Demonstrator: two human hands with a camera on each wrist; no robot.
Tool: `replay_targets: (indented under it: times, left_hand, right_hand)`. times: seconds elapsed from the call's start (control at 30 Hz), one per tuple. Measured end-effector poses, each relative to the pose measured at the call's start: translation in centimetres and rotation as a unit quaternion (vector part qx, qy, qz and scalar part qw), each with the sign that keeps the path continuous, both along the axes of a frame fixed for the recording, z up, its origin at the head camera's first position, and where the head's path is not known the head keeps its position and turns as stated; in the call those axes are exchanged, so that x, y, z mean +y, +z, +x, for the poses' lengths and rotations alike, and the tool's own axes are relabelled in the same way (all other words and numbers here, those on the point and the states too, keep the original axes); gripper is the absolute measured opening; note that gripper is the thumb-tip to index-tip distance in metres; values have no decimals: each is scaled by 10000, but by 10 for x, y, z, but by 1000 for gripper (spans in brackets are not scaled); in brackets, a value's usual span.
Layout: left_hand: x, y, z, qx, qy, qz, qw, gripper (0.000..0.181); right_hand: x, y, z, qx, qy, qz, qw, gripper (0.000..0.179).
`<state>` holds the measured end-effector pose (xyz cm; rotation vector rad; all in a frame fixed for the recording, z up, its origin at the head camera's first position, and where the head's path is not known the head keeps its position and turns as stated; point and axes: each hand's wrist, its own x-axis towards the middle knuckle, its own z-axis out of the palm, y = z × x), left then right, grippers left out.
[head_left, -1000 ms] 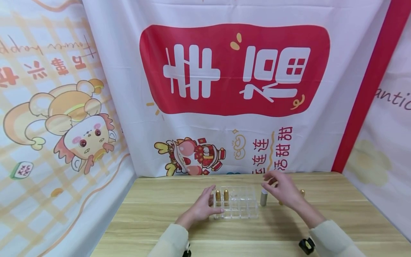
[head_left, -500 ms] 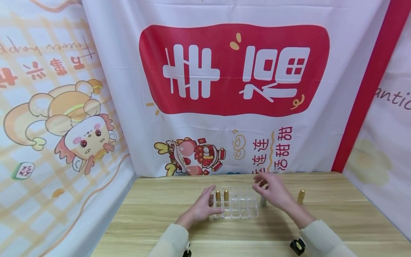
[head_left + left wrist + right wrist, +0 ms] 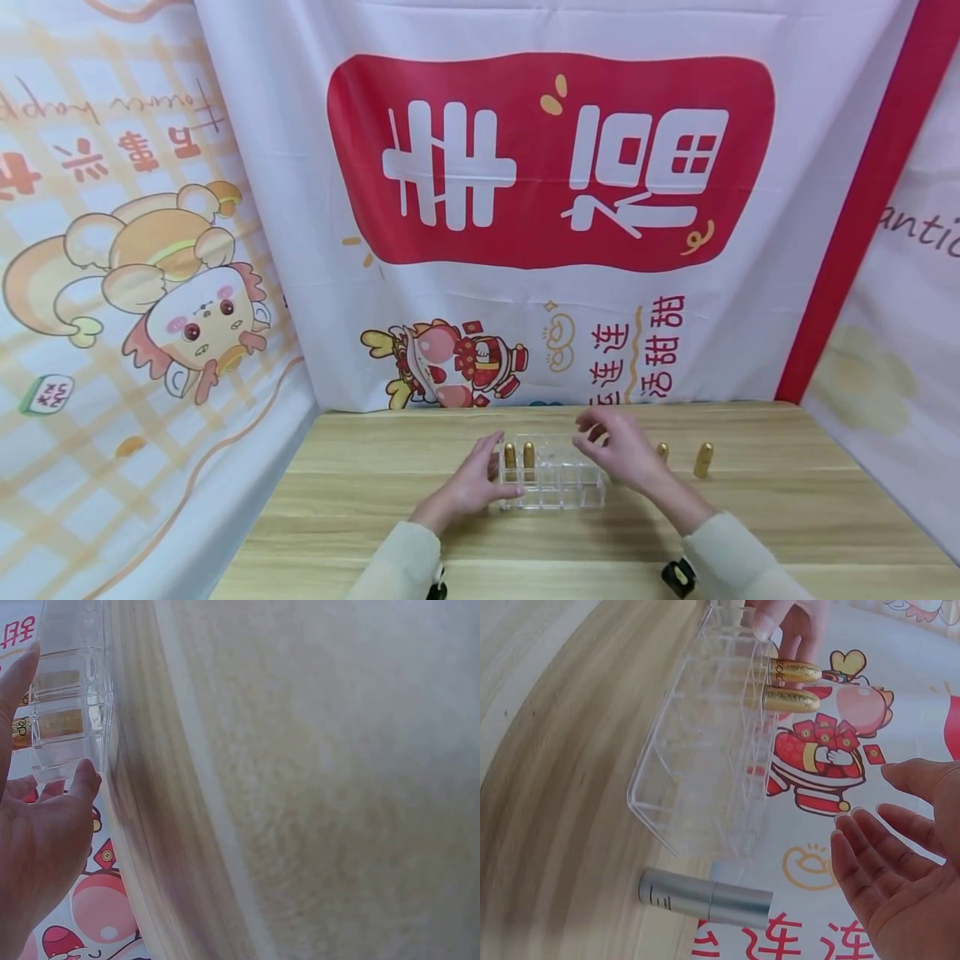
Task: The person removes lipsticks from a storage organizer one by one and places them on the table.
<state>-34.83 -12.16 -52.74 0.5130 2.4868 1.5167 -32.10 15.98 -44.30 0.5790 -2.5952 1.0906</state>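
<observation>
A clear lipstick organizer (image 3: 561,487) with several compartments stands on the table. Two gold lipstick tubes (image 3: 793,698) are upright in its back row, toward the left end. My left hand (image 3: 471,479) grips that end, thumb at the front corner and fingers round the back. Over the organizer's right end, my right hand (image 3: 618,450) hovers with loosely bent fingers and nothing between them, as its wrist view confirms. A silver lipstick tube (image 3: 705,898) stands just beyond the right end; my right hand mostly covers it in the head view.
To the right, a gold tube (image 3: 703,459) stands on the wooden table (image 3: 360,533), and another gold tube (image 3: 663,451) shows partly behind my right forearm. A printed cloth (image 3: 450,292) hangs along the table's back edge, with more cloth on both sides.
My right hand has shifted left, from above the silver tube to over the organizer's right end, uncovering the gold tubes on the right. The left hand and organizer have stayed put.
</observation>
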Motion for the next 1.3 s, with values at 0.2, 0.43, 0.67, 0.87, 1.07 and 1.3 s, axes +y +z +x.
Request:
replay_targets:
  times: [0.2, 0.43, 0.67, 0.87, 1.07, 1.3]
  left_hand:
    - [1, 0, 0, -21, -15, 9, 10000, 107]
    - [1, 1, 0, -45, -3, -62, 10000, 108]
    - [0, 3, 0, -64, -9, -120, 9999, 110]
    - [0, 3, 1, -87, 3, -113, 9999, 108]
    - [0, 4, 2, -112, 18, -101, 9999, 108]
    - [0, 3, 1, -62, 18, -128, 9999, 106]
  right_hand:
    - [-9, -4, -1, 66, 94, 36, 9999, 21]
    - [-20, -8, -3, -75, 128, 14, 9999, 24]
    - [-27, -13, -4, -236, 121, -21, 9996, 26]
    - [-33, -17, -6, -210, 164, 9, 9996, 24]
    - [-40, -22, -11, -191, 238, 86, 9995, 21]
    - [-49, -28, -15, -257, 302, 120, 9991, 22]
